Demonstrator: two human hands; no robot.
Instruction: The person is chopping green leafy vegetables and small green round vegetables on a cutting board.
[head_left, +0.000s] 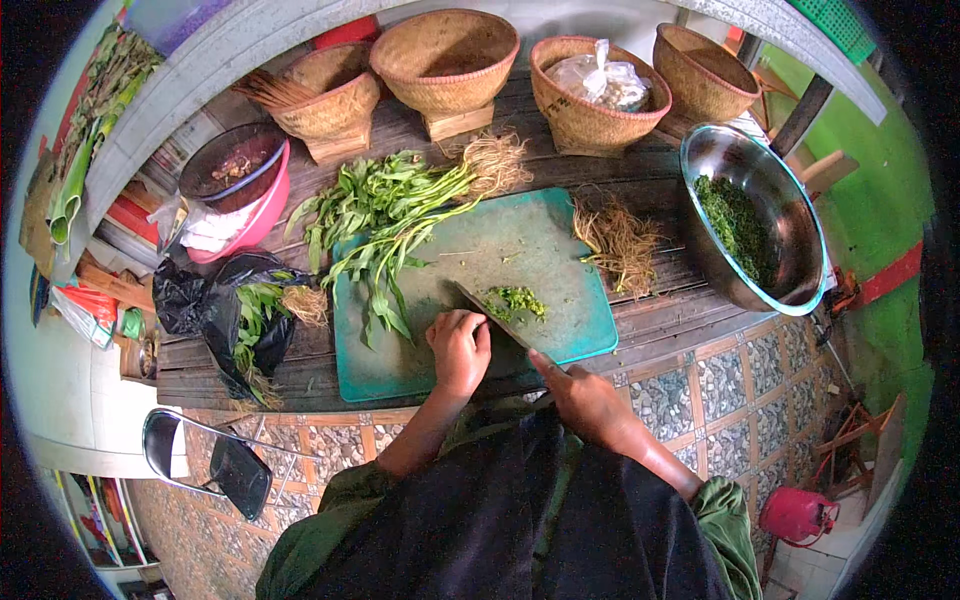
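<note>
A knife (499, 322) is in my right hand (589, 397), its blade slanting away to the upper left over a worn green cutting board (480, 255). Finely chopped greens (516, 303) lie against the far side of the blade. My left hand (459, 351) rests on the board with curled fingers close to the blade's near side; whether something is under the fingers is hidden. Long leafy green stems (405, 199) with roots lie across the board's far left corner. Cut-off roots (621, 244) are heaped beside the board's right edge.
A steel basin (802, 247) of chopped greens stands right. Several woven baskets (442, 67) line the back of the slatted wooden table (292, 375). At left are a pink basin (262, 217) and a black plastic bag (217, 300) with rooted greens. A chair (240, 469) stands lower left.
</note>
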